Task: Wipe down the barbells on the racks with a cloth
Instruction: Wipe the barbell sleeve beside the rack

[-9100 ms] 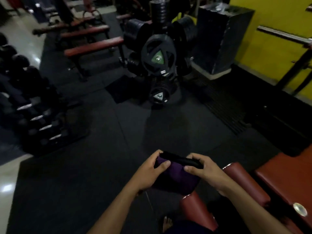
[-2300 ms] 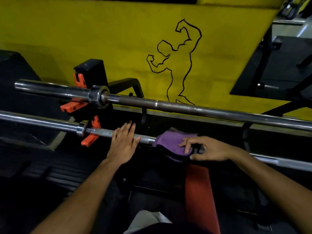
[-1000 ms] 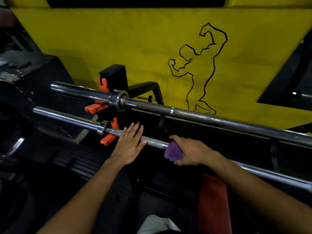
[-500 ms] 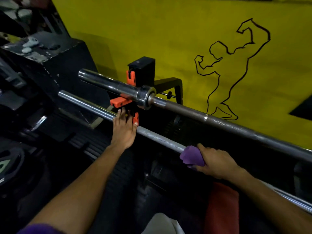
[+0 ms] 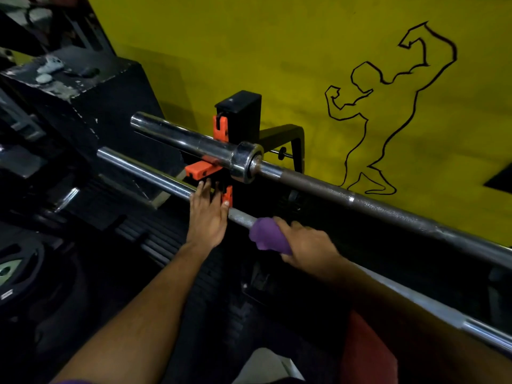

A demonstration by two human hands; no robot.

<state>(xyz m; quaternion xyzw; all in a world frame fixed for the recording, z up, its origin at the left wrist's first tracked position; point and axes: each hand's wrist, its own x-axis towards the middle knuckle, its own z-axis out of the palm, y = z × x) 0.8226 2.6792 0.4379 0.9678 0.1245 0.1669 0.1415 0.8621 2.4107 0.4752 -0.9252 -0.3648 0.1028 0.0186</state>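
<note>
On the rack's lower orange hooks [image 5: 227, 195], the nearer barbell [image 5: 155, 176] lies level in front of me, with a second barbell [image 5: 327, 187] resting higher behind it. My right hand [image 5: 307, 246] wraps a purple cloth [image 5: 266, 236] around the lower bar's knurled shaft, fingers curled round both. My left hand [image 5: 207, 217] rests flat, fingers straight, on the same bar beside the hook. The steel looks heavy, rigid and smooth; the cloth is soft and bunches easily, so I judge a full wrap-around grip works best.
</note>
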